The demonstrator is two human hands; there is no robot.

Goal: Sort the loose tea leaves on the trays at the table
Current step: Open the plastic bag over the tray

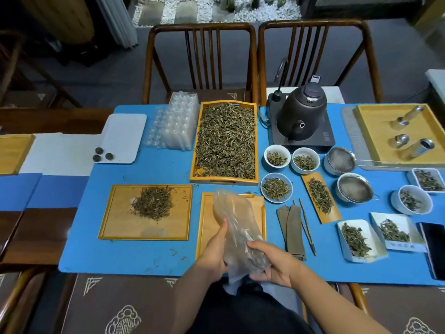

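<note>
A clear plastic bag (234,227) stands tilted over the near wooden tray (207,227), with a few dark leaves at its bottom. My left hand (213,254) grips its left side and my right hand (272,261) is closed around its lower end, near the table's front edge. A large tray (225,141) behind it is full of loose tea leaves. To the left, a flat tray (115,213) bears one pile of leaves (153,204).
White bowls of leaves (277,188) and a narrow board with leaves (321,197) lie right of the trays, with tongs (308,227), a folded cloth (292,229), strainers (354,188), and a kettle (302,116). Clear plastic moulds (174,126) stand at back left. A phone (434,249) lies far right.
</note>
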